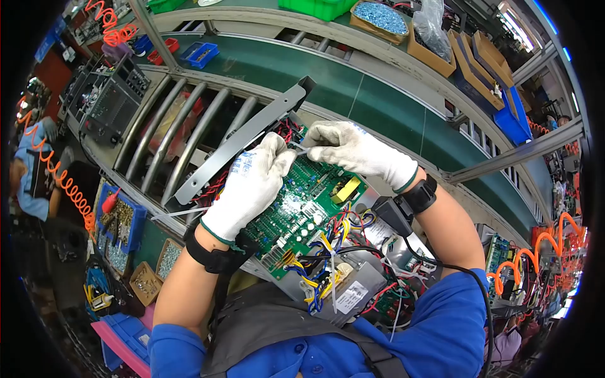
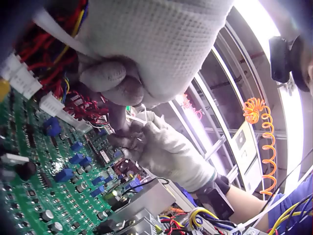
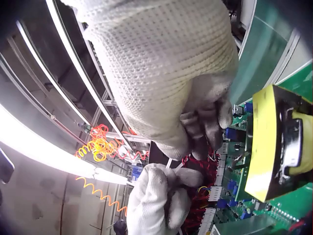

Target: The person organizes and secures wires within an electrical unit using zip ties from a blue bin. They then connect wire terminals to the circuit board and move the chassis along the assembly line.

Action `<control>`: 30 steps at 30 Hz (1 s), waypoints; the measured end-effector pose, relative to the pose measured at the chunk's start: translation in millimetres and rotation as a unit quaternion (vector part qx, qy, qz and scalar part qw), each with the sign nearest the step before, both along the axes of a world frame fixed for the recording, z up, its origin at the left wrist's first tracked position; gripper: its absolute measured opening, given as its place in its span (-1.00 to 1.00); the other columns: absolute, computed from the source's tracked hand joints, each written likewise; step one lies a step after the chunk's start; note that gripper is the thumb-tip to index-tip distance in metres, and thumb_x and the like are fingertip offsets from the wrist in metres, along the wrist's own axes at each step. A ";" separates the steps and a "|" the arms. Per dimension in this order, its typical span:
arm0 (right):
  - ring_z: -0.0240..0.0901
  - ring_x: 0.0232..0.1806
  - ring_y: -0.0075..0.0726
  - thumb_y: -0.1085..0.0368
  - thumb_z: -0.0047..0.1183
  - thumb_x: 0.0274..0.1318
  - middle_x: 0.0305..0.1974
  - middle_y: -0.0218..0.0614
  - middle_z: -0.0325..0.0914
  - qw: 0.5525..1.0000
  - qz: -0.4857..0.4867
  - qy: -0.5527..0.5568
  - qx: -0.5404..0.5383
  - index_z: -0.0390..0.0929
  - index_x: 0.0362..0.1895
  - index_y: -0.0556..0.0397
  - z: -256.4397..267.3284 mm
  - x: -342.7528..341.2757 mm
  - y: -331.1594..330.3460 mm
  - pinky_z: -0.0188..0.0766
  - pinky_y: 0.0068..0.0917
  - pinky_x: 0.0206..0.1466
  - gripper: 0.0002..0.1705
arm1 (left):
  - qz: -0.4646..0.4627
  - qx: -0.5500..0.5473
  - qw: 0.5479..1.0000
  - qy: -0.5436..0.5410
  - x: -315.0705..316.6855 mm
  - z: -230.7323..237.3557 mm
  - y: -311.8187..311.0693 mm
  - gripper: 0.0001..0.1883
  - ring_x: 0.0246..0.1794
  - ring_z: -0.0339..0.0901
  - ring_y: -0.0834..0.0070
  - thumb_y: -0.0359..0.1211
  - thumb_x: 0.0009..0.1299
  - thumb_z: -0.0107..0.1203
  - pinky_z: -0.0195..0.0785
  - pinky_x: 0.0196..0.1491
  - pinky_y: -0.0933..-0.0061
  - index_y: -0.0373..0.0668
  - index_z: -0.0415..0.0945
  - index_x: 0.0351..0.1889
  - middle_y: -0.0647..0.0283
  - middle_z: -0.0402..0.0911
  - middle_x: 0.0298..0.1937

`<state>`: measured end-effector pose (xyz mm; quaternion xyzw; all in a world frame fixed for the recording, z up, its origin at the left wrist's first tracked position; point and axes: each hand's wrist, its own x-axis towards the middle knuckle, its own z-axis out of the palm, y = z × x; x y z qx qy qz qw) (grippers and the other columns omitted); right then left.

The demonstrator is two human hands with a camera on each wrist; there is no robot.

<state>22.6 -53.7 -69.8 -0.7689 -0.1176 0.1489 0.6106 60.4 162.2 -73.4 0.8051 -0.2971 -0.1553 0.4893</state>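
Both hands wear white gloves and meet over the upper edge of a green circuit board [image 1: 296, 189]. The left hand [image 1: 246, 189] pinches a thin white strip, resembling a cable tie [image 2: 58, 32], with curled fingers. Close beside it, the right hand [image 1: 362, 151] has its fingertips bent around the strip's other part, seen between the hands [image 3: 169, 162]. Bundled red wires [image 3: 210, 171] run under the fingers beside white connectors [image 2: 54, 105]. In the left wrist view the right hand [image 2: 171, 154] lies beyond the left. Fingers partly hide the strip and wires.
A long grey metal panel [image 1: 242, 142] stands along the board's left edge. Nearer the body are a metal box [image 1: 362, 290] and loose coloured wires [image 1: 328, 239]. Rollers [image 1: 189, 138] lie left, a green conveyor [image 1: 391, 104] beyond, and a blue parts bin [image 1: 129, 217] lower left.
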 end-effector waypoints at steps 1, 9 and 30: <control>0.21 -0.42 -0.66 0.20 0.08 0.22 -0.47 -0.55 0.36 1.000 0.000 0.001 0.000 0.49 -0.26 0.13 0.5 -0.6 -0.4 0.20 -0.59 -0.39 -0.77 | 0.001 0.028 0.999 -0.017 -1.7 4.4 -0.2 -0.90 -0.35 0.30 0.55 -0.43 0.50 -0.11 0.27 -0.20 0.49 -0.29 0.34 -0.23 0.28 0.37 -0.40; 0.29 -0.43 -0.63 0.24 0.12 0.14 -0.43 -0.49 0.42 0.993 0.026 -0.069 -0.093 0.52 -0.15 0.12 8.5 -1.4 12.5 0.28 -0.57 -0.39 -0.74 | -0.011 0.029 1.000 -0.001 -0.7 6.1 -0.3 -0.86 -0.37 0.30 0.55 -0.37 0.49 -0.03 0.27 -0.22 0.49 -0.28 0.36 -0.22 0.28 0.40 -0.40; 0.24 -0.49 -0.74 0.16 -0.09 0.35 -0.32 -0.45 0.57 0.981 -0.153 -0.012 0.116 0.48 -0.14 0.06 44.0 -16.9 33.9 0.23 -0.73 -0.36 -0.76 | 0.079 0.198 0.926 -0.312 -2.3 -26.9 -21.4 -0.78 -0.57 0.57 0.10 -0.21 0.44 -0.03 0.38 -0.50 0.08 -0.14 0.46 -0.16 0.07 0.59 -0.55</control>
